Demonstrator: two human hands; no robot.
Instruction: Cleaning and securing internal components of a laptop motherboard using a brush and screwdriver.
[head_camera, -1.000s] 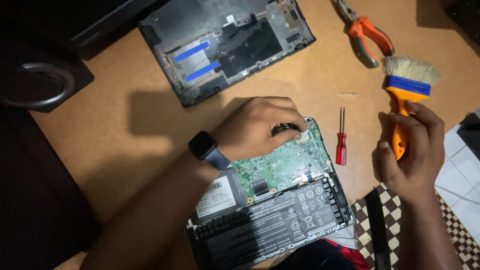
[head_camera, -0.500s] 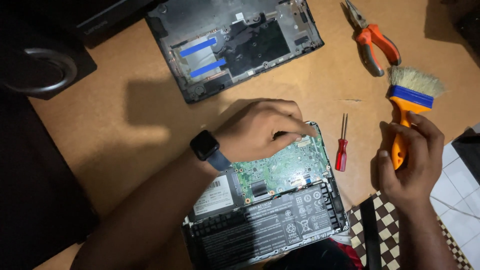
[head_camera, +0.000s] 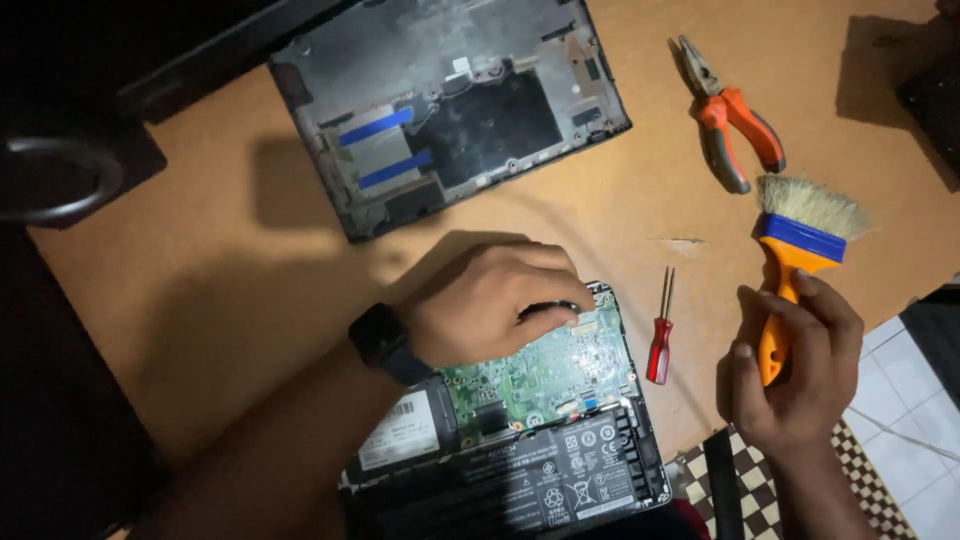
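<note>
The left hand (head_camera: 495, 305) lies knuckles-up over the upper left corner of the opened laptop (head_camera: 530, 430) in the lower middle of the frame. Its fingers curl down onto the green circuit board (head_camera: 545, 375), and a dark part under the fingertips is mostly covered, so whether they pinch it cannot be told. A black wristwatch (head_camera: 378, 335) sits on that wrist. The laptop's lower edge is cut off by the bottom of the frame, and the forearm hides its left side; the black battery (head_camera: 540, 480) fills its near half.

The right hand (head_camera: 795, 365), at the lower right, is closed around the orange handle of one paintbrush (head_camera: 800, 235), held upright with its pale bristles and blue band above the fist. The lower handle is hidden inside the palm.

Between the two hands one small red screwdriver (head_camera: 660, 340) lies on the brown tabletop (head_camera: 200, 300), just right of the laptop. One pair of orange-handled pliers (head_camera: 730, 120) lies at the upper right, well apart from the brush. One detached bottom cover (head_camera: 450, 110), dark grey with two blue strips, lies at the top middle, its upper edge cut off.

The left side and upper left of the frame are very dark; only a curved metal ring (head_camera: 55, 180) shows there. A checked cloth (head_camera: 740, 480) and pale floor tiles (head_camera: 910, 410) appear at the lower right corner.
</note>
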